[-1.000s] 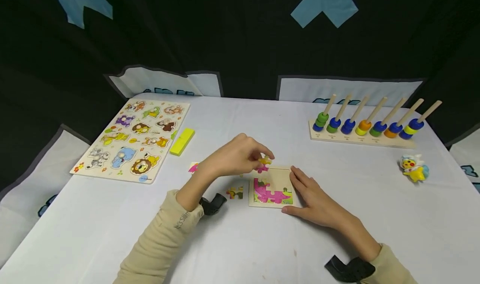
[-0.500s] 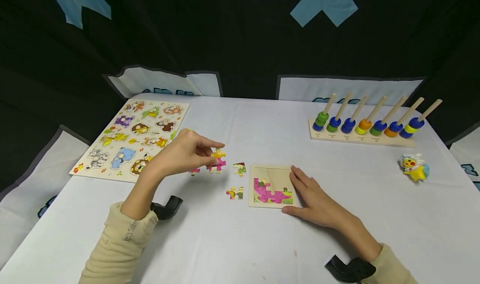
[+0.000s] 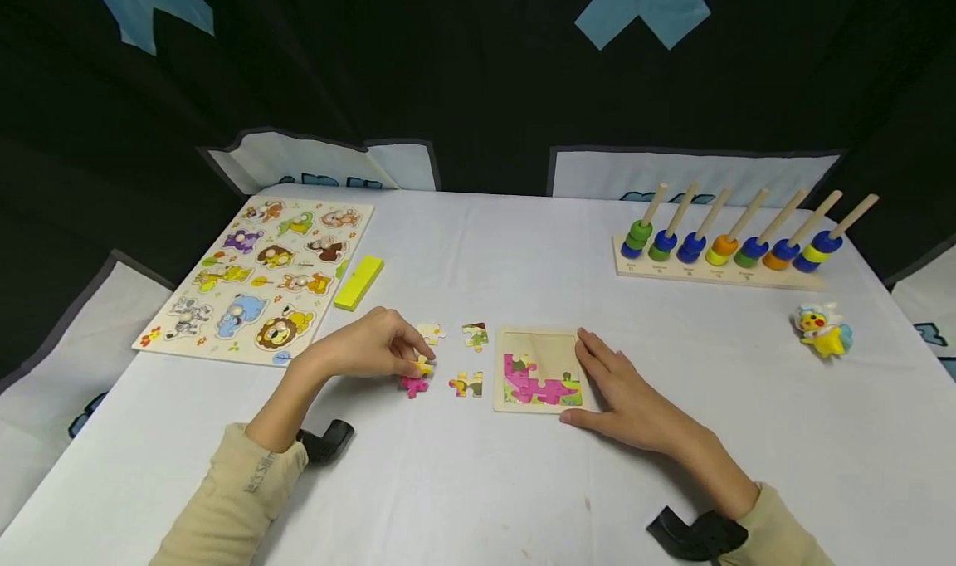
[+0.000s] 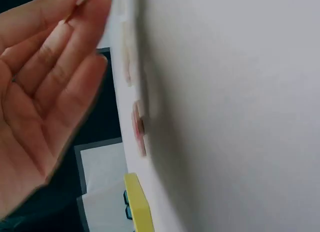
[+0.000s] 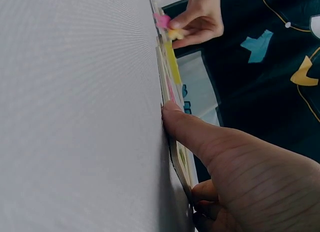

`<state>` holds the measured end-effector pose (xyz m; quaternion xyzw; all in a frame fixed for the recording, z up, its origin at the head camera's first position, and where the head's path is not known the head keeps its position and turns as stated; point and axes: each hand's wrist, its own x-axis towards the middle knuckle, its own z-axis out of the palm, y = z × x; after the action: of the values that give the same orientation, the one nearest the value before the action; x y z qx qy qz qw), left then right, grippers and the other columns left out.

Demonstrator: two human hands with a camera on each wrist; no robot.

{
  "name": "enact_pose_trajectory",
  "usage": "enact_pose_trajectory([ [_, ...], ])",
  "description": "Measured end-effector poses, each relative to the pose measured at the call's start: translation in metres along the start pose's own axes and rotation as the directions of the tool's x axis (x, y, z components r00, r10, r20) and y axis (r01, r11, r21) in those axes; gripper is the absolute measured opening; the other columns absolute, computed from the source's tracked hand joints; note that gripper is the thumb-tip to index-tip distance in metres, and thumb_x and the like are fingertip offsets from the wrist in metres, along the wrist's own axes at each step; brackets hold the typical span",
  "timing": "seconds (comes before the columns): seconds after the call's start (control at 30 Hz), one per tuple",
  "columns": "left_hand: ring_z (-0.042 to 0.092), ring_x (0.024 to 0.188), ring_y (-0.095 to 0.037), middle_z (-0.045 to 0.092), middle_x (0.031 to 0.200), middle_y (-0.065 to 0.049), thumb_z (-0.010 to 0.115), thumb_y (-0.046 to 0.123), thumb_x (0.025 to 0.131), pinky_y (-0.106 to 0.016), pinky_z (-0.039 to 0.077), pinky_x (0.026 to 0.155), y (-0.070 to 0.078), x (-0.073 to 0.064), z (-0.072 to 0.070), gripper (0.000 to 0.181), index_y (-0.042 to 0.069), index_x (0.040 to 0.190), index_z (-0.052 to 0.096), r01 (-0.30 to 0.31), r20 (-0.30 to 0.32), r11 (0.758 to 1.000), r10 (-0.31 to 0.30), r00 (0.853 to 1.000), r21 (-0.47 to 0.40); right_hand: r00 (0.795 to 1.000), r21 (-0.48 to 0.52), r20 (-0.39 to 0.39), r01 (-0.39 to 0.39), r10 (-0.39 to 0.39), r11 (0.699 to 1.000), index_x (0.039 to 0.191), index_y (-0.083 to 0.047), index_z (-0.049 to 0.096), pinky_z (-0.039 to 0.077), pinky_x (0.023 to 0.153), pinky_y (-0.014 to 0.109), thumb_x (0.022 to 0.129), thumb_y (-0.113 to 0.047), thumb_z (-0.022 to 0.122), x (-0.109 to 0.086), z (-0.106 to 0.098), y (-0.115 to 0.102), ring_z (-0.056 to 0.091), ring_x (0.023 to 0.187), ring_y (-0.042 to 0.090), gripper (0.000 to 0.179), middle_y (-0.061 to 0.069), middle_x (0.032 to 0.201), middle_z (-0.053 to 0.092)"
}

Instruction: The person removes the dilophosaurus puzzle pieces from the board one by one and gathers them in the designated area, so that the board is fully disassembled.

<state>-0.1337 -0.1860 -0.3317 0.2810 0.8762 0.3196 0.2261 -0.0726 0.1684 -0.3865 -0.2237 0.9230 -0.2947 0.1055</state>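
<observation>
My left hand pinches a pink-and-yellow jigsaw piece between thumb and fingers, just left of the loose pieces. In the right wrist view the same pink-and-yellow piece shows in those fingertips. A square wooden puzzle tray has joined pink and green pieces along its bottom and left side; bare wood shows above them. My right hand rests at the tray's right side, fingers extended along that edge and thumb at the lower corner. Loose jigsaw pieces lie between the left hand and the tray.
At left lies an animal peg board with a yellow block beside it. A wooden stacking-ring rack stands at the back right. Nearer the right edge is a small yellow figurine.
My left hand has carried the jigsaw piece from above the tray leftward, then down nearer the table, turning it. My right hand stays at the tray's edge.
</observation>
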Motion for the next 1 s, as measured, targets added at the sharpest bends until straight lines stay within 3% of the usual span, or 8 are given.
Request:
enact_pose_trajectory([
  [0.1, 0.059, 0.062, -0.008, 0.069, 0.068, 0.001, 0.073, 0.002, 0.079, -0.023, 0.049, 0.064, -0.002, 0.003, 0.001, 0.020, 0.001, 0.099, 0.073, 0.020, 0.024, 1.000, -0.020, 1.000, -0.001, 1.000, -0.009, -0.009, 0.016, -0.016, 1.000, 0.149, 0.006, 0.022, 0.014, 0.113, 0.061, 0.083, -0.047, 0.070, 0.001, -0.002, 0.000, 0.015, 0.147, 0.039, 0.097, 0.019, 0.160, 0.014],
  [0.3, 0.056, 0.062, -0.007, 0.065, 0.065, 0.005, 0.075, 0.007, 0.078, -0.024, 0.046, 0.065, -0.001, 0.006, 0.000, 0.014, 0.008, 0.091, 0.071, 0.059, -0.005, 0.995, -0.059, 0.998, 0.081, 1.000, -0.005, -0.011, 0.011, -0.011, 1.000, 0.148, 0.006, 0.022, 0.014, 0.113, 0.062, 0.083, -0.047, 0.069, 0.001, -0.004, -0.001, 0.014, 0.147, 0.039, 0.097, 0.019, 0.160, 0.013],
  [0.63, 0.057, 0.064, -0.006, 0.065, 0.069, 0.005, 0.078, 0.009, 0.077, -0.022, 0.048, 0.064, 0.000, 0.005, 0.003, 0.009, 0.009, 0.082, 0.070, 0.048, -0.040, 0.989, -0.043, 0.998, 0.143, 1.000, 0.009, -0.004, -0.004, 0.004, 1.000, 0.149, 0.005, 0.022, 0.013, 0.114, 0.061, 0.082, -0.046, 0.070, 0.001, 0.000, 0.000, 0.013, 0.147, 0.039, 0.097, 0.019, 0.160, 0.012],
  [0.87, 0.052, 0.064, -0.005, 0.061, 0.067, 0.007, 0.079, 0.016, 0.078, -0.022, 0.044, 0.065, 0.003, 0.003, 0.008, 0.011, 0.013, 0.080, 0.069, 0.046, -0.068, 0.962, -0.029, 0.997, 0.268, 1.000, 0.008, 0.014, -0.019, 0.019, 1.000, 0.150, 0.004, 0.020, 0.012, 0.114, 0.060, 0.082, -0.047, 0.070, 0.001, 0.001, 0.000, 0.012, 0.148, 0.038, 0.099, 0.018, 0.161, 0.011],
  [1.0, 0.051, 0.063, -0.005, 0.059, 0.065, 0.008, 0.079, 0.018, 0.077, -0.022, 0.042, 0.064, 0.003, 0.002, 0.010, 0.012, 0.015, 0.078, 0.068, 0.063, -0.068, 0.956, -0.046, 0.997, 0.287, 1.000, 0.002, 0.015, -0.019, 0.019, 1.000, 0.150, 0.004, 0.020, 0.012, 0.115, 0.060, 0.082, -0.046, 0.071, 0.001, 0.001, 0.001, 0.012, 0.147, 0.038, 0.099, 0.017, 0.161, 0.012],
])
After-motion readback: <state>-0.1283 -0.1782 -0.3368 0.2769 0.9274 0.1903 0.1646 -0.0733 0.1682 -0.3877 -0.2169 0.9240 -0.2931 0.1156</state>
